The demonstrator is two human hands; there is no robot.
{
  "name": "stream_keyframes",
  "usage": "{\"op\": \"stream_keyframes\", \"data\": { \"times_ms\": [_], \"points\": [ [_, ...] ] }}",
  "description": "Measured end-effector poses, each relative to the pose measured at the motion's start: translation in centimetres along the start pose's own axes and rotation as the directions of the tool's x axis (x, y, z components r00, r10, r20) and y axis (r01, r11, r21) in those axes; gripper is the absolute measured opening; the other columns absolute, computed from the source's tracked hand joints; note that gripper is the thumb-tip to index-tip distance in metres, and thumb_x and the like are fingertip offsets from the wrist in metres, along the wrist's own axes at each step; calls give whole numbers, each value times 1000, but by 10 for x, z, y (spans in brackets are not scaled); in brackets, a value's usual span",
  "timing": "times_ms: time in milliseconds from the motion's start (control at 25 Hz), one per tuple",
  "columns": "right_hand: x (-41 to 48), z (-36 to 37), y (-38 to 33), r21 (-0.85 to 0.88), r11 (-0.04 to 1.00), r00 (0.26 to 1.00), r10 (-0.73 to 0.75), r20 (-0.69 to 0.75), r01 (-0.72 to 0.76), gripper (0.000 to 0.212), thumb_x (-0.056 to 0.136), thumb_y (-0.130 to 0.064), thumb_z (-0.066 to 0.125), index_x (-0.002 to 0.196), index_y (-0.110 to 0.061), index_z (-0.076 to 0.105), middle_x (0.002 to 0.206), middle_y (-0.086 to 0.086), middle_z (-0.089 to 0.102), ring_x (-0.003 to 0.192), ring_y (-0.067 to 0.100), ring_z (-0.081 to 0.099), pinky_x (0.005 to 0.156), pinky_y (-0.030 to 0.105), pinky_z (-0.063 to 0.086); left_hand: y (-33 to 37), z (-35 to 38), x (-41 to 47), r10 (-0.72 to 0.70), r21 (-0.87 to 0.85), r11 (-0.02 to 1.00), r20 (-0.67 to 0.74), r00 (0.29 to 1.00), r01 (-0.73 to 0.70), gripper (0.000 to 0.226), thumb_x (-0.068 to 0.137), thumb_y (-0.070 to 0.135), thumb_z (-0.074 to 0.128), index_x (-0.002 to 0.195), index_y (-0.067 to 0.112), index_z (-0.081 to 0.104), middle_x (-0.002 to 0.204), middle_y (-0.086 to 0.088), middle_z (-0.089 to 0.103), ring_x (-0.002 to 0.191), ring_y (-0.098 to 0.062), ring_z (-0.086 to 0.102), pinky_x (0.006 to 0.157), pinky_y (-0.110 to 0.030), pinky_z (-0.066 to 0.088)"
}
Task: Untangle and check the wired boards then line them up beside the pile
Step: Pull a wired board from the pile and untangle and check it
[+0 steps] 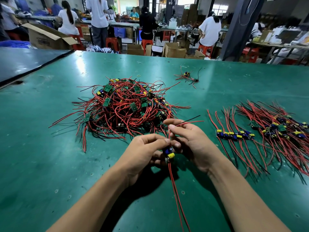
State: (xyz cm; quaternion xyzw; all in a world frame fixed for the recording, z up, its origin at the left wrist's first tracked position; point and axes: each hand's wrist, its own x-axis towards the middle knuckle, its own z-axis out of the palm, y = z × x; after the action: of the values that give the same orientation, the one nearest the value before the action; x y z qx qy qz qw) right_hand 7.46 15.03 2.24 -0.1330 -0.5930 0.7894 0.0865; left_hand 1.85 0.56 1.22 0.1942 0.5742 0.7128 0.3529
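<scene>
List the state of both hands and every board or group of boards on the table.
left hand, grips the held board.
right hand, pinches the held board's upper wires.
held board, off the table, lower wires trailing toward the person.
pile, tangled heap.
row of boards, lined up side by side right of the pile.
sorted bunch, right of the row, boards overlapping.
far boards, small loose tangle, apart from the pile.

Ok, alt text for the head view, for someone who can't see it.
The left hand grips a wired board over a green table while the right hand pinches its wires. A tangled pile lies beyond the hands, with lined-up boards to the right.
</scene>
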Motion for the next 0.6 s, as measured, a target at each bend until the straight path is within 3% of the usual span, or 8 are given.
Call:
{"op": "stream_keyframes", "data": {
  "times_ms": [200, 320, 400, 480, 600],
  "points": [
    [-8, 6, 4, -216, 976, 1000, 9, 21, -5, 22, 93, -30, 68, 89, -10, 74, 63, -7, 65, 47, 1, 54, 44, 15, 45, -2, -3, 4, -8, 11, 1000, -87, 996, 9, 18, 89, 9, 63, 77, 16, 76, 71, -6, 68, 59, -22, 63, 69, -34, 51],
    [-7, 5, 5, -238, 971, 1000, -1, -23, -5, 33, 94, -36, 67, 88, -5, 75, 69, 3, 66, 56, 15, 56, 47, 24, 52, -2, -3, 4, -35, -35, 999, -51, 998, 33, 16, 90, 14, 64, 80, 15, 76, 75, -10, 71, 63, -28, 70, 79, -41, 52],
    [-6, 3, 5, -276, 961, 999, -36, -41, 23, 35, 96, -36, 65, 89, -4, 75, 74, 11, 67, 61, 22, 58, 48, 26, 53, -3, -1, 3, -37, -46, 998, -24, 999, 36, 11, 88, 18, 67, 85, 10, 75, 80, -11, 71, 63, -26, 70, 79, -40, 52],
    [-5, 2, 5, -265, 964, 999, -45, -30, 36, 35, 98, -36, 61, 85, -8, 77, 69, 9, 67, 55, 16, 61, 46, 23, 50, -4, 0, 3, -43, -16, 999, -24, 999, 43, 11, 83, 14, 70, 90, 5, 72, 82, -12, 72, 60, -23, 69, 71, -34, 54],
    [-3, 3, 4, -282, 959, 996, 6, -86, -31, 47, 99, -50, 54, 76, -17, 78, 52, 0, 54, 42, 9, 46, 42, 17, 41, -2, 0, 1, -68, 25, 997, 3, 998, 68, 21, 75, 12, 75, 92, 0, 70, 84, -15, 73, 59, -22, 67, 61, -28, 53]
  ]
}}
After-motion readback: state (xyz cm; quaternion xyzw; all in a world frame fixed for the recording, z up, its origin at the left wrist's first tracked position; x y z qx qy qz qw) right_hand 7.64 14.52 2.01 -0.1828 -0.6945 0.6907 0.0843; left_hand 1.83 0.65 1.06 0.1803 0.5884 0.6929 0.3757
